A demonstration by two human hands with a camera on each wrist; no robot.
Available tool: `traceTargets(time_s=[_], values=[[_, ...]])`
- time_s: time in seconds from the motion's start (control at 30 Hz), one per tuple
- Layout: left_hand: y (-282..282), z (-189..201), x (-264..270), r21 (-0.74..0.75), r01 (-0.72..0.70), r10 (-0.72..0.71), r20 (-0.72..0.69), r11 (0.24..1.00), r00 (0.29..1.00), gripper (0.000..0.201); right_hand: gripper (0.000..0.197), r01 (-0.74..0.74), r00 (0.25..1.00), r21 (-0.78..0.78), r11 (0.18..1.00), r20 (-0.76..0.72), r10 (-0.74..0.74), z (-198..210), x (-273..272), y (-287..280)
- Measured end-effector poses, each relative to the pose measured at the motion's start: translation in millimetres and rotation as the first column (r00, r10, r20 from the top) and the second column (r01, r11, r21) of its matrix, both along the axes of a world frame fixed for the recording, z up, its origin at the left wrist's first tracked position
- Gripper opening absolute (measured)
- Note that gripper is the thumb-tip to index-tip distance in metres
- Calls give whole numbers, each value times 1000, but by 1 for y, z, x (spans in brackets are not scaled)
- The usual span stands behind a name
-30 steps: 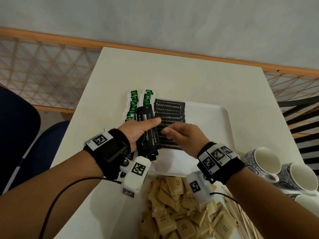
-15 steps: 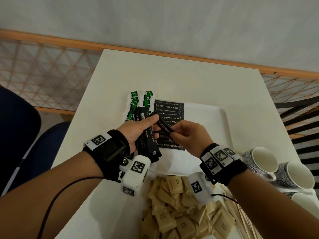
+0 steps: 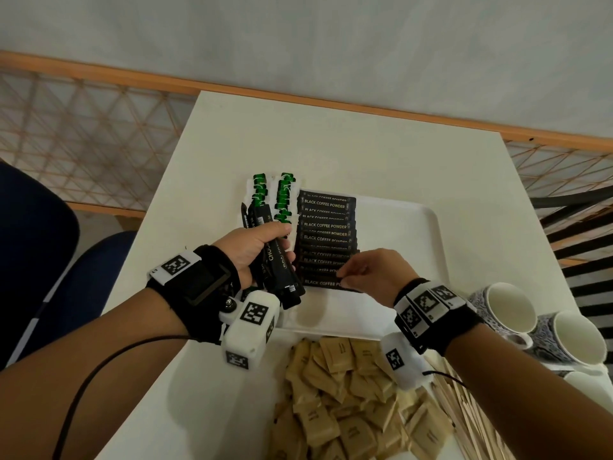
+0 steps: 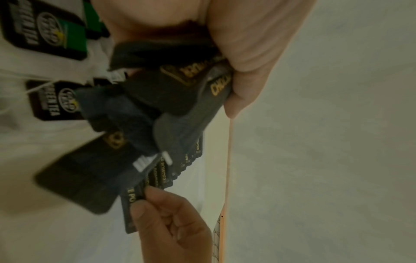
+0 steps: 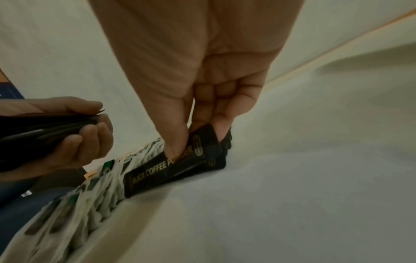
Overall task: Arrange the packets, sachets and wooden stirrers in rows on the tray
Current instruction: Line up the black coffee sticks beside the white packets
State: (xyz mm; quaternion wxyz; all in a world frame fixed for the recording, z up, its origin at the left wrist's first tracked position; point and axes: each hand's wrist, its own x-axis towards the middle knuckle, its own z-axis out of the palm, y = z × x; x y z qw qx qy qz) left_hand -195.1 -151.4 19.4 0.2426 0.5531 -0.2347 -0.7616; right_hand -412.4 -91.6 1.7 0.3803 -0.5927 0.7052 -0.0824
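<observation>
A white tray (image 3: 414,260) lies mid-table. On its left part lie two rows of green tea bags (image 3: 283,199) and a column of overlapping black coffee powder sachets (image 3: 326,227). My left hand (image 3: 255,247) grips a bundle of black sachets (image 3: 278,267) upright beside the column; the same bundle (image 4: 180,92) fills the left wrist view. My right hand (image 3: 368,273) pinches one black coffee sachet (image 5: 171,170) between thumb and fingers and holds it down at the near end of the column. Brown paper packets (image 3: 345,403) and wooden stirrers (image 3: 471,423) lie in a heap nearer to me.
Patterned mugs (image 3: 507,310) stand at the right table edge, close to my right wrist. A blue chair (image 3: 49,260) sits left of the table. A wooden-railed lattice fence (image 3: 83,127) runs behind. The right half of the tray shows bare white.
My right hand took one sachet from the bundle in my left hand, carried it right and down, and now holds it at the near end of the coffee column.
</observation>
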Motion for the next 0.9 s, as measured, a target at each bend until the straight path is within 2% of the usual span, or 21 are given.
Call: traceTargets(time_s=[0.1,0.27,0.43,0.57,0.67,0.73,0.8,0.83,0.9], values=[[0,2,0,6,1,-1,20,1000,1000,15,8,-21,999,3,1000,-24,21,-7,5,-2],[1,3,3,-19,38,-37,61,999,997,13,5,-90,986,-33,995,-146,84,-11,12,-5],[3,4,6,-80,59,-55,47,995,997,33,9,-125,967,-64,990,-230,107,-12,13,-8],[6,3,4,-109,55,-47,77,993,996,32,6,-130,969,-73,989,-221,111,-14,10,-8],[6,1,2,-105,32,-26,62,994,998,27,1,-54,995,-172,984,-92,39,-11,8,-6],[7,-1,0,-96,35,-28,67,995,997,26,12,77,990,-192,978,134,-52,-4,12,-5],[8,-2,-3,-105,40,-32,79,994,996,22,24,190,925,-114,975,353,-139,4,19,-4],[9,-2,-5,-111,42,-33,84,993,996,20,24,198,902,-88,976,407,-146,8,22,-3],[11,-2,-8,-111,42,-32,90,993,995,18,12,142,912,-88,986,399,-96,13,25,-3]])
